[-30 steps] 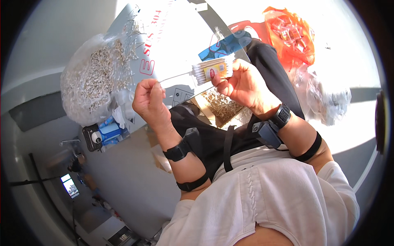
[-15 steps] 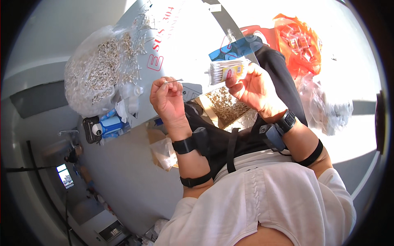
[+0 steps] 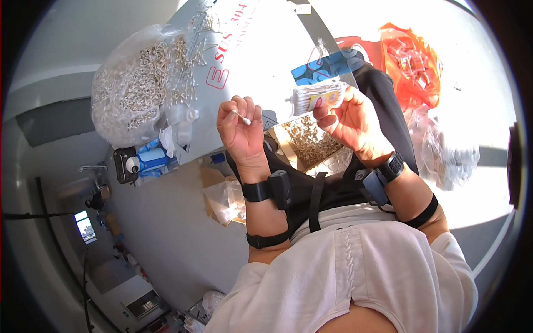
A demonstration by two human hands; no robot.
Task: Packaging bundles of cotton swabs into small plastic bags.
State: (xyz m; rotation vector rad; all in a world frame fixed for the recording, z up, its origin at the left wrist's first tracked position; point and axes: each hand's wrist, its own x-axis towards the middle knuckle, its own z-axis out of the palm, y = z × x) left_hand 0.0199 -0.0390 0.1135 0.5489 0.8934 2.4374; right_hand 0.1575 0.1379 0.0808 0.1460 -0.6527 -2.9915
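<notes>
Between the closed fingers of my left hand is a cotton swab, its white tip pointing down to the right. My right hand grips the right end of a clear pack of cotton swabs with a yellow and red label. The pack is held up above the near edge of the table, its swabs lying side by side inside. A gap separates the loose swab from the pack. Below the pack, near my lap, stands a cardboard box full of loose swabs.
A big clear bag of loose swabs lies on the left of the grey table, with more swabs spilling out beside it. Blue packaging lies behind the pack. An orange bag of small packs stands at right. A blue-white bottle is at left.
My left hand has moved right, and the swab in it has turned from nearly level to slanting downward. My right hand has shifted slightly right with the pack, still gripping it.
</notes>
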